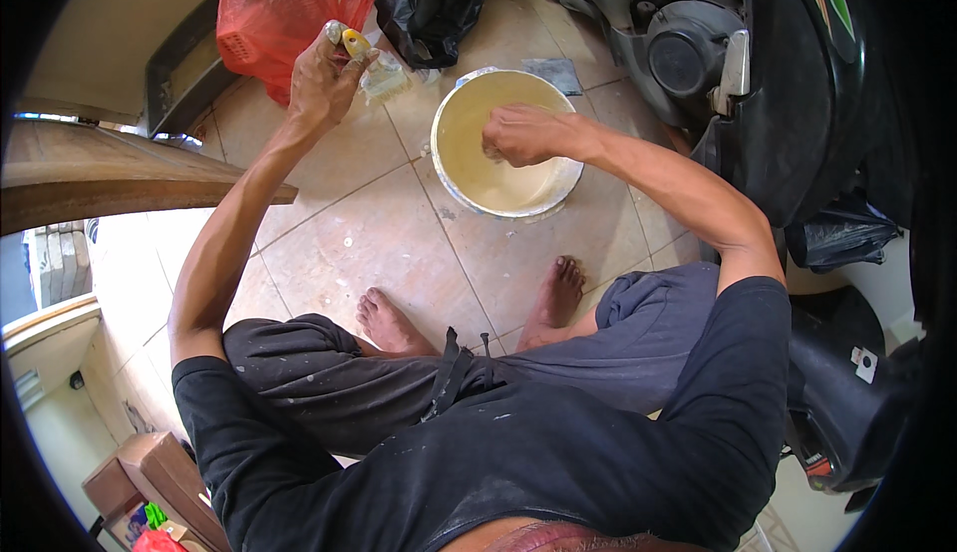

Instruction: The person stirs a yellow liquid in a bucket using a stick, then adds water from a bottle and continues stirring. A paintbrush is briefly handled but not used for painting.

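My left hand (324,84) is raised at the upper left, its fingers closed around a paintbrush with a yellow handle (354,44). Pale smears mark the fingertips. Something whitish (387,81) shows just past that hand; whether it belongs to the brush I cannot tell. My right hand (528,136) is curled into a fist inside the mouth of a round bucket (446,173). Pale cream liquid or paste (508,188) lies in the bucket. The fingers of the right hand point down and away, so what they grip, if anything, is hidden.
The bucket stands on a tiled floor (359,243) before my bare feet. A red plastic bag (274,14) and a black bag (429,14) lie at the back. A flat grey piece (554,75) is behind the bucket. A motorbike (768,74) stands at right, a wooden edge (130,173) at left.
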Demonstrator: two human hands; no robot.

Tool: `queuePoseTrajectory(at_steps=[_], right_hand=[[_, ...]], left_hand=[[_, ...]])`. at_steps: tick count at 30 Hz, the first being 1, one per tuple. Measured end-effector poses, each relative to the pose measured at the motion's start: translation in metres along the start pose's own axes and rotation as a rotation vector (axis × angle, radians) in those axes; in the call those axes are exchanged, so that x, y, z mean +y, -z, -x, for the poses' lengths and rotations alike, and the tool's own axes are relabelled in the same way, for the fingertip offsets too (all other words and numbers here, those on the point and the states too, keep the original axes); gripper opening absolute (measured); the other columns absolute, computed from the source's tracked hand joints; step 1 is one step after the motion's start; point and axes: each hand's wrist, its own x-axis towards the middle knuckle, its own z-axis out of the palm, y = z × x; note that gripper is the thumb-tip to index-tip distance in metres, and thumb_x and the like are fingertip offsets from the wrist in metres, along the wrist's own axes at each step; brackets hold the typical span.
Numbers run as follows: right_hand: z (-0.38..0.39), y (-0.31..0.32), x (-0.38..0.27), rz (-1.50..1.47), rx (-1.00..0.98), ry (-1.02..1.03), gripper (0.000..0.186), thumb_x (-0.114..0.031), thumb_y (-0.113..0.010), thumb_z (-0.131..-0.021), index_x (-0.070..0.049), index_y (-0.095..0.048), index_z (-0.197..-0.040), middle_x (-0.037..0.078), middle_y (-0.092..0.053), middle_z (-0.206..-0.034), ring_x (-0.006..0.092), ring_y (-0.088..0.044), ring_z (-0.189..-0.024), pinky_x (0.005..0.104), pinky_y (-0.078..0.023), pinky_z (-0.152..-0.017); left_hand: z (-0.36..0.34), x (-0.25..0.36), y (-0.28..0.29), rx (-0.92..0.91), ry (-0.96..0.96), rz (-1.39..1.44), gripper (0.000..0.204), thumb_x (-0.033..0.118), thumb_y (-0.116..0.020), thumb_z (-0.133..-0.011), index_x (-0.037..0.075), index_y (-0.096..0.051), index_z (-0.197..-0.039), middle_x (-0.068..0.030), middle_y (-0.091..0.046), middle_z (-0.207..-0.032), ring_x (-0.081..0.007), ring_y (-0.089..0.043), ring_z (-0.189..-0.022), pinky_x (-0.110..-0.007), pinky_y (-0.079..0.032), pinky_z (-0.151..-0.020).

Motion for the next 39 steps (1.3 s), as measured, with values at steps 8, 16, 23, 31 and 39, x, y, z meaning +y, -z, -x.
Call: queuePoseTrajectory(at_steps=[8,16,23,31,39], right_hand=[[-0.005,-0.024,0.025,0.151,0.317,-0.119,0.007,-0.001,-0.056,-0.077,0.002,-0.061,-0.073,0.024,-0.061,-0.076,0.04,-0.061,-0.076,0.0468,-0.046,-0.068],[-0.001,-0.013,0.032,0.089,-0.03,-0.059,0.023,-0.012,-0.044,-0.087,0.001,-0.059,-0.075,0.024,-0.059,-0.074,0.0387,-0.061,-0.076,0.0481,-0.044,-0.066],[-0.008,-0.024,0.021,0.136,0.357,-0.008,0.012,0.0,-0.052,-0.079,0.004,-0.063,-0.082,0.025,-0.062,-0.079,0.0414,-0.062,-0.077,0.0485,-0.046,-0.065],[0.002,0.001,0.018,0.201,-0.102,-0.111,0.01,-0.001,-0.053,-0.079,0.003,-0.063,-0.082,0.023,-0.063,-0.081,0.0412,-0.061,-0.076,0.048,-0.046,-0.067],[-0.007,-0.007,0.009,0.127,0.174,-0.036,0.018,0.005,-0.057,-0.075,0.0,-0.071,-0.086,0.026,-0.066,-0.084,0.0406,-0.067,-0.082,0.0475,-0.051,-0.07]], left_hand=[[-0.005,-0.003,-0.003,0.001,-0.008,0.009,0.03,0.024,-0.075,-0.088,0.001,-0.06,-0.101,-0.0152,-0.07,-0.086,-0.025,-0.069,-0.078,-0.036,-0.054,-0.071],[-0.001,-0.002,-0.001,-0.007,0.014,-0.018,0.031,0.025,-0.075,-0.088,0.0,-0.06,-0.1,-0.0154,-0.07,-0.086,-0.0255,-0.069,-0.077,-0.036,-0.054,-0.07],[-0.004,0.001,0.0,-0.001,-0.006,-0.022,0.032,0.025,-0.074,-0.088,0.001,-0.059,-0.101,-0.0153,-0.07,-0.085,-0.0247,-0.068,-0.076,-0.036,-0.055,-0.07],[-0.001,0.002,0.0,-0.004,0.009,0.016,0.029,0.023,-0.074,-0.088,0.001,-0.06,-0.1,-0.0138,-0.069,-0.084,-0.0232,-0.068,-0.076,-0.035,-0.054,-0.07],[-0.003,0.003,0.002,-0.002,0.007,-0.025,0.027,0.022,-0.074,-0.089,0.001,-0.06,-0.101,-0.0145,-0.07,-0.087,-0.0234,-0.069,-0.077,-0.036,-0.055,-0.071]])
